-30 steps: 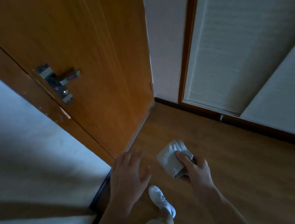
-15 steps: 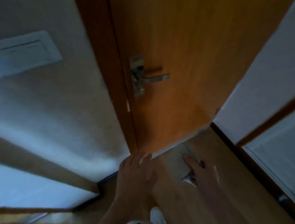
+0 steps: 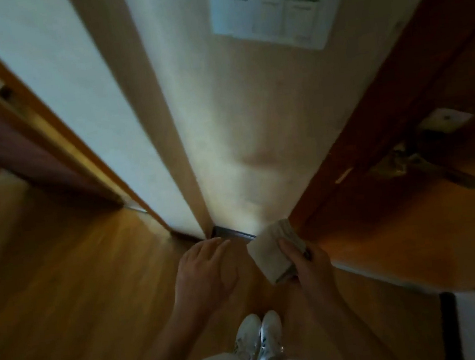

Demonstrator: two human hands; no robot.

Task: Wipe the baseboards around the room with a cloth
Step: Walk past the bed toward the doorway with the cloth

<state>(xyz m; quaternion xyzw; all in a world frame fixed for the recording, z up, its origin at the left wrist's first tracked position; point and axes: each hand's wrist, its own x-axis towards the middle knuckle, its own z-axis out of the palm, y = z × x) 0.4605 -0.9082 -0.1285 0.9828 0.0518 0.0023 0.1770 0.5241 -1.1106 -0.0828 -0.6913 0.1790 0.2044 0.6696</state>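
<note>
A folded pale cloth (image 3: pixel 272 250) is gripped by my right hand (image 3: pixel 306 264), thumb across its top, held out in front of me above the floor. Just beyond it, a short dark baseboard (image 3: pixel 230 232) runs along the foot of a pale wall between a wall corner and a wooden door frame. The cloth is close to the baseboard's right end; I cannot tell if they touch. My left hand (image 3: pixel 204 270) hovers beside it with fingers spread, holding nothing, fingertips near the baseboard.
A wooden door (image 3: pixel 440 184) with a metal lever handle (image 3: pixel 416 158) stands at right. A white switch panel (image 3: pixel 275 10) is on the wall. Another doorway (image 3: pixel 31 145) opens at left. Wooden floor (image 3: pixel 81 303) and my white shoes (image 3: pixel 259 341) lie below.
My view has swung left: the door and handle slid from centre to the right, and the wall with the panel now faces me. Both hands kept their pose, cloth still held.
</note>
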